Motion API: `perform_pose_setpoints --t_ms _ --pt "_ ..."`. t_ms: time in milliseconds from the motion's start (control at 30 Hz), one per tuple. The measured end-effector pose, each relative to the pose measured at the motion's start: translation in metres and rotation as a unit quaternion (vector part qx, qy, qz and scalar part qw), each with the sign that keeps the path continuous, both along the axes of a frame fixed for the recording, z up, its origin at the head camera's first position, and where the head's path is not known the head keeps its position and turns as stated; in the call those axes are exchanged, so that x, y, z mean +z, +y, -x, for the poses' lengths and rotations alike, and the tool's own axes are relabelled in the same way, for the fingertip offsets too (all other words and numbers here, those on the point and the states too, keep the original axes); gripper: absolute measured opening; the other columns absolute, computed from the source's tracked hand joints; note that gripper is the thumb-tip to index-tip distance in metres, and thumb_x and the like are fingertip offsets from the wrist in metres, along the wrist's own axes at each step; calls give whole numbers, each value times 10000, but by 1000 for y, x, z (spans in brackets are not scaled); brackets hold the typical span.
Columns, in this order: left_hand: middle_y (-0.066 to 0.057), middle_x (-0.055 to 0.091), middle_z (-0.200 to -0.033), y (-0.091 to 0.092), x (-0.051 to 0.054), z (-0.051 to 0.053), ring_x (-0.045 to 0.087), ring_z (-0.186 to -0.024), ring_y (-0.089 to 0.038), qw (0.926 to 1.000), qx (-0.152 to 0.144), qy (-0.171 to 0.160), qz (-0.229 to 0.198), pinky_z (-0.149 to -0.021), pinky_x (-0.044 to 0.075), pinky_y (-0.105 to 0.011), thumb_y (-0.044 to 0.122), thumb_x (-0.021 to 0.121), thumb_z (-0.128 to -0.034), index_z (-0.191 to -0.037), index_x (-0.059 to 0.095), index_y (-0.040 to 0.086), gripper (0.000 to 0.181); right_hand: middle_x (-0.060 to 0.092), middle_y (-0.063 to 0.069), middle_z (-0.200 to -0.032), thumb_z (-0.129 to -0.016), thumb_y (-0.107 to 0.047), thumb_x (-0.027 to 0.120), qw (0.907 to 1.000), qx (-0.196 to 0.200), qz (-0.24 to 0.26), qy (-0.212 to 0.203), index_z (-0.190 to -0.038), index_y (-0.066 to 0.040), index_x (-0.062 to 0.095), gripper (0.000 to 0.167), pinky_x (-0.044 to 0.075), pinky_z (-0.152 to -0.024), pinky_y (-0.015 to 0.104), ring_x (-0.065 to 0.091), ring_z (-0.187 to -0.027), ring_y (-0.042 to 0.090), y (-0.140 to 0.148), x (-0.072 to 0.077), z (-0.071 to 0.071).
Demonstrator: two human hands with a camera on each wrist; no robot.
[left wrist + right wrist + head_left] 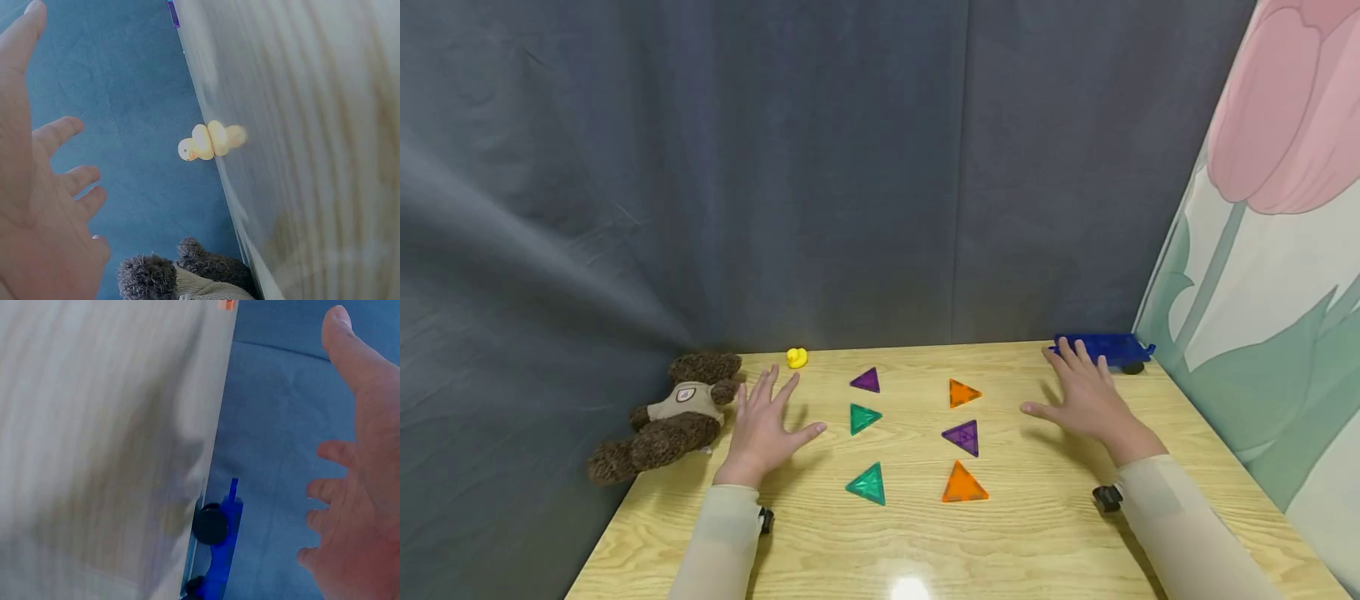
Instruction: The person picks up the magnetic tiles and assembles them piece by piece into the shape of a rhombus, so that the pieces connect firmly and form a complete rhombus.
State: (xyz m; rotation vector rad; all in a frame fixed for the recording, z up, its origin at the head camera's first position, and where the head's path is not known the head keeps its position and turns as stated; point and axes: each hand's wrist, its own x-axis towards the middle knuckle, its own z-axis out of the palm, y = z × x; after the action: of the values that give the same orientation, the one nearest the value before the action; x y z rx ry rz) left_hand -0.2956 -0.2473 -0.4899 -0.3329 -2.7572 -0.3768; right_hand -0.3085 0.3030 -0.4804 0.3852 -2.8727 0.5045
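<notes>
Two pale sleeves [718,542] reach over the wooden table [1037,550]. The left hand [763,433] and right hand [1086,404] hover above it, fingers spread wide, thumbs turned inward. Between them lie six triangular tiles [962,437] in two columns: on the left, near to far, a green tile [868,485], a second green tile [864,418] and a purple tile [867,380]; on the right, an orange tile [964,485], another purple tile [964,437] and a farther orange tile [963,393]. Near the left hand, at the table's left edge, lies a brown teddy bear [688,404]. Along the back sit a yellow duck [797,358] and, partly covered by the right hand in the head view, a blue toy vehicle [1108,347]. Behind hangs a dark curtain [842,167], a tulip-painted wall [1262,125] to the right.
</notes>
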Motion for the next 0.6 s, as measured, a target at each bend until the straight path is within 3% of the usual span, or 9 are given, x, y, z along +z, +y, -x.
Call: perform_pose_setpoints --t_ms 333,600 --pt "-162 234 -1707 -2 -1 -5 244 -1541 -437 9992 -160 -253 -256 -1256 36 -629 802 651 -855 -1652 357 225 1027 95 317 -1691 -895 -659 734 9995 207 173 -193 -1622 35 292 1098 -60 -1197 719 0 -1559 513 -24 5 9" --pt "-129 229 -1715 2 -1 -11 268 -1521 -454 9955 -225 -629 -675 -1183 249 -701 738 654 -904 -1643 374 205 954 215 319 -1665 -915 -598 750 9989 374 269 -91 -1583 46 369 1003 18 -1204 726 195 -1515 540 -39 5 18"
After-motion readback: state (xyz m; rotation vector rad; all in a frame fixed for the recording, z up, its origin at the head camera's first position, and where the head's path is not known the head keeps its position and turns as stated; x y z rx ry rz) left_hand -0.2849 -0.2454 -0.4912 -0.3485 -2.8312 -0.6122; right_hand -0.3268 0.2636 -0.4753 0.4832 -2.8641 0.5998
